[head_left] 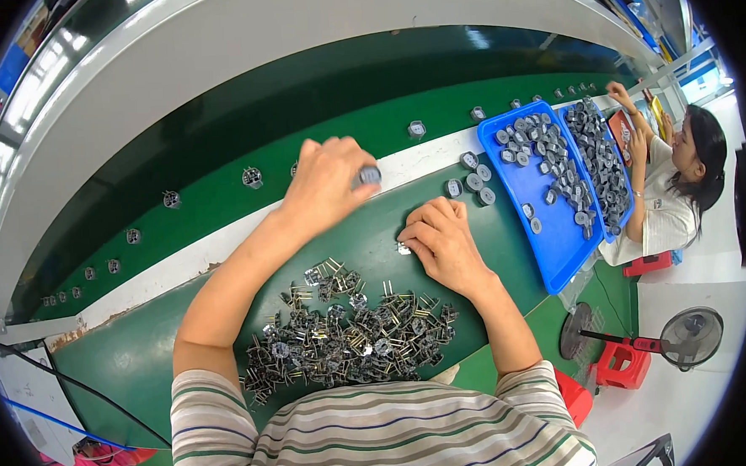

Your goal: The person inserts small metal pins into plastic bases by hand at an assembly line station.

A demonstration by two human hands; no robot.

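Observation:
My left hand (327, 185) is raised over the white ledge between bench and conveyor. Its fingers are closed on a small grey plastic housing (369, 175), a short round piece. Lower and to the right, my right hand (443, 244) pinches a small part with a shiny metal face (403, 248) just above the green bench; the fingers cover most of it. In front of my body lies a heap of dark plug inserts with brass-coloured pins (353, 339). Several loose grey housings (474, 182) stand on the bench beyond my right hand.
A blue tray (552, 262) of grey housings stands at the right, with a second filled blue tray (618, 165) beyond it. Spaced parts (252, 178) sit along the green conveyor (209, 161). A co-worker (678, 183) is at the far right. A fan (691, 337) stands near red stools (623, 367).

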